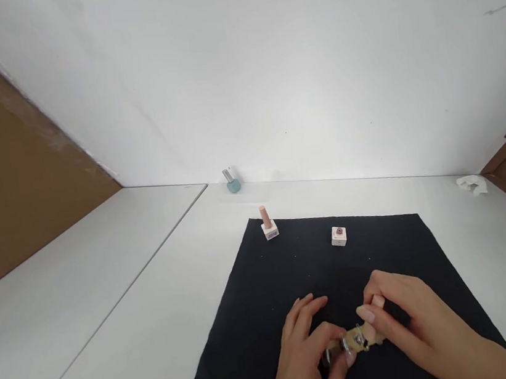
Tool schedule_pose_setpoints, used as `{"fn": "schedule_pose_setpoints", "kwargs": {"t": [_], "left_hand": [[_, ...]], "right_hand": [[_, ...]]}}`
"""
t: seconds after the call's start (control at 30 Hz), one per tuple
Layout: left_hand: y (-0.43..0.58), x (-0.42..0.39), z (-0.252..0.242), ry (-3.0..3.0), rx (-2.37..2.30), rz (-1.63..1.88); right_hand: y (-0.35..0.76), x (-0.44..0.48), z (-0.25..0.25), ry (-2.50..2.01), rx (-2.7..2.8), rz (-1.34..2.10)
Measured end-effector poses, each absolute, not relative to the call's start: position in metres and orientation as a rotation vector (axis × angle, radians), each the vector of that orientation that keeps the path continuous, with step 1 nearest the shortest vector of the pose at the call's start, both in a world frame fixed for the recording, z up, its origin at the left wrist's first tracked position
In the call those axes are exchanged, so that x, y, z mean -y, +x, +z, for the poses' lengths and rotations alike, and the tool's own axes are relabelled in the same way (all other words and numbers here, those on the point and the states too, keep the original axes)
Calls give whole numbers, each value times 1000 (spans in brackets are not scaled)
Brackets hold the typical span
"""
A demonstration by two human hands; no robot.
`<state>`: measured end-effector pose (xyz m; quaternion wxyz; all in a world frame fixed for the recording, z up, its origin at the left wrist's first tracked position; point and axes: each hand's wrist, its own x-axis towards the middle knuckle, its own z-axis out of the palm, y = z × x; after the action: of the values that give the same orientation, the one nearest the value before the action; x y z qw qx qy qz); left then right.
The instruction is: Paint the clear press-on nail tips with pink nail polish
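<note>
Between the thumb and finger of my left hand (310,356) is a small yellowish strip with shiny metal and clear parts (357,338); its exact kind is unclear. My right hand (412,321) pinches a pale pink nail polish brush cap (378,302), its lower end down at the right part of the strip. Farther back on the black cloth stands an uncapped nail polish bottle (339,236), white with a dark neck. To its left a capped nail polish bottle (269,224) with a long pink cap stands upright.
A black cloth (235,341) lies on the white table (129,349). Against the back wall is a teal nail polish bottle (233,184) with a silver cap. Crumpled white tissue (472,184) lies at the far right. Brown panels (11,159) border both sides.
</note>
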<state>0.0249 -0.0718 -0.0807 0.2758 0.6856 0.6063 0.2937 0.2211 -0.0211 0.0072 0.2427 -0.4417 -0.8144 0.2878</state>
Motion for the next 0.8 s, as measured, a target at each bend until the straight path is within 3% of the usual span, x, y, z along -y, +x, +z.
{"fn": "schedule_pose_setpoints", "kwargs": {"t": [0.8], "left_hand": [[22, 73, -80, 1833, -1605, 787]], "right_hand": [[220, 16, -1, -1323, 1921, 763]]}}
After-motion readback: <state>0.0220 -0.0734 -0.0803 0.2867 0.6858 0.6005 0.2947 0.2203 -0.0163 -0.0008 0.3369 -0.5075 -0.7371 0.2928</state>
